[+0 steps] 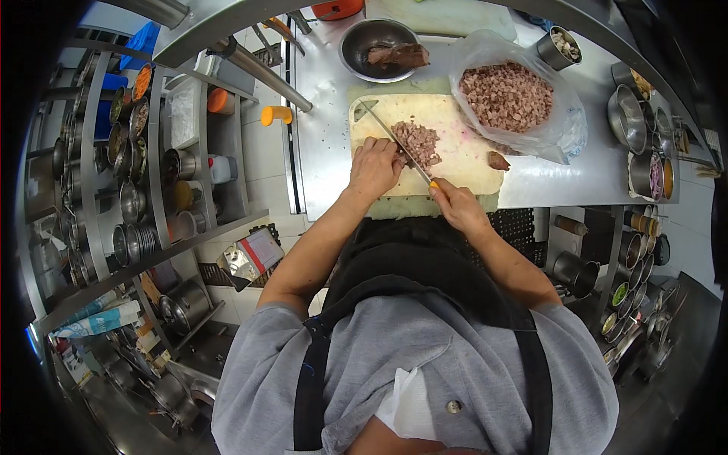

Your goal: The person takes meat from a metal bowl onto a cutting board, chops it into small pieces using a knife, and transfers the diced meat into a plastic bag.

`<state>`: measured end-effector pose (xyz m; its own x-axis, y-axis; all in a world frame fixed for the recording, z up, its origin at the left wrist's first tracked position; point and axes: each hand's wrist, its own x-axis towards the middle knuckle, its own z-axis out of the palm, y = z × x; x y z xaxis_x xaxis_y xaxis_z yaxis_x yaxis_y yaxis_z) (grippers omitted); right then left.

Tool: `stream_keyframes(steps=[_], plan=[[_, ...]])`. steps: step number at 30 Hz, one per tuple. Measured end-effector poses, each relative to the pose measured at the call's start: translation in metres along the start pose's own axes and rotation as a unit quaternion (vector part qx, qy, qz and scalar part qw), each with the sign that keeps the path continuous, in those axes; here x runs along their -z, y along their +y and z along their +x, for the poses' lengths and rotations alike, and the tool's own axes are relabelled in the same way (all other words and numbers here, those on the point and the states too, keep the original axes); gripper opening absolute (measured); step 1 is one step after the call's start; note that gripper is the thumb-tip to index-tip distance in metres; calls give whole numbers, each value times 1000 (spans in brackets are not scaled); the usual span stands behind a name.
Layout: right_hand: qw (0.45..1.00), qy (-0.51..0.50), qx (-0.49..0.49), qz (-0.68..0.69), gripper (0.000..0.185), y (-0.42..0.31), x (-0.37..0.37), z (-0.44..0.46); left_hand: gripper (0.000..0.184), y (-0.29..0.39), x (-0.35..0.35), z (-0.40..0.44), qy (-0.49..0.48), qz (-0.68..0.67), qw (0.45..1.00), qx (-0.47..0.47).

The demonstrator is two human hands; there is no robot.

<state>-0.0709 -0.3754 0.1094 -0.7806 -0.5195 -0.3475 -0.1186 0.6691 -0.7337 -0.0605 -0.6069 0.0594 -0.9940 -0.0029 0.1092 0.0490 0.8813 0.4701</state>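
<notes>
- One head view here, looking forward and steeply down past the person's chest (394, 334)!
- Chest looms closest; left hand (375, 164) and right hand (464, 207) sit farther out, at the worktop (535, 188).
- Wide, bowed framing, dark at the rounded edges!

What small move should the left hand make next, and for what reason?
I would probably curl the fingertips of the left hand a little back before the next cut. They seem very close to the blade of the knife, which the right hand holds by its handle, with chopped meat lying along the other side.
</notes>
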Motion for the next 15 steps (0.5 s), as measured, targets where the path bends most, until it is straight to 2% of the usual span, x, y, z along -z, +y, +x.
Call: stream_keyframes(steps=[7, 9, 11, 13, 15], plan=[[999, 25, 18, 15, 34, -1, -26, 44, 20, 2, 3, -2, -5, 2, 1000, -12], [999, 38, 26, 26, 34, 1, -26, 44, 21, 3, 6, -1, -6, 6, 1000, -14], [998, 41, 30, 30, 34, 5, -21, 40, 22, 1, 2, -6, 42, -24, 999, -13], [999, 11, -2, 33, 33, -9, -9, 31, 21, -1, 3, -6, 36, -31, 999, -14], [999, 11, 7, 43, 32, -3, -10, 23, 19, -3, 4, -5, 34, -35, 999, -16]])
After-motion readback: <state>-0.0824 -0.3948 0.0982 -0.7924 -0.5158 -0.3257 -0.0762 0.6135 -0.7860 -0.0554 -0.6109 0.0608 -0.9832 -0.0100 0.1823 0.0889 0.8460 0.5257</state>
